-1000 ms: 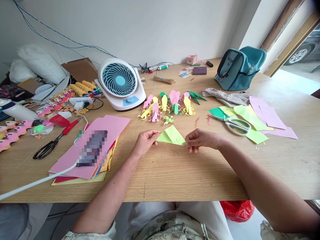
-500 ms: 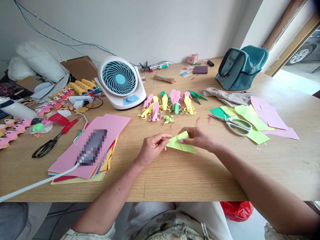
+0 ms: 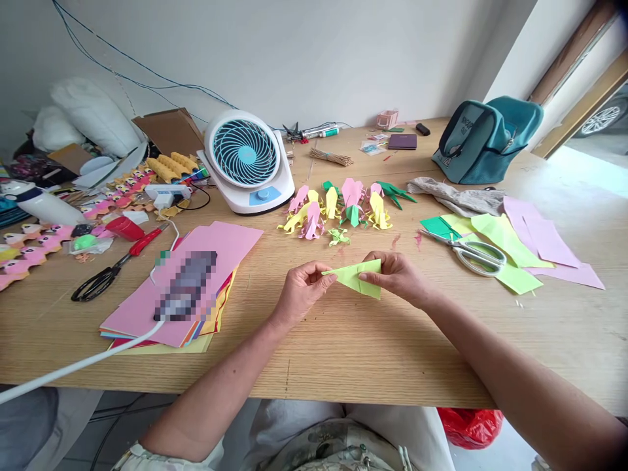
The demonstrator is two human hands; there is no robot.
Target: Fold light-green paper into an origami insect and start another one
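Note:
A folded piece of light green paper [image 3: 356, 277], triangular in outline, is held above the table between both hands. My left hand [image 3: 307, 288] pinches its pointed left corner between thumb and fingers. My right hand [image 3: 395, 278] grips the wider right side, thumb on the near face and fingers behind. Just beyond the hands stand several folded paper figures [image 3: 352, 193] in pink, yellow and green, with a small light green paper frog [image 3: 339, 237] nearest to me.
Scissors [image 3: 473, 255] lie on green paper sheets at the right, beside pink sheets [image 3: 549, 235] and a grey cloth [image 3: 451, 195]. At the left are a stack of coloured paper [image 3: 132, 314], black-handled scissors [image 3: 98, 281] and a fan [image 3: 248, 163]. A teal bag [image 3: 485, 144] stands back right.
The green paper has been turned and now shows a narrower, triangular outline. My left hand's fingers have shifted at its left corner. The whole view has shifted slightly.

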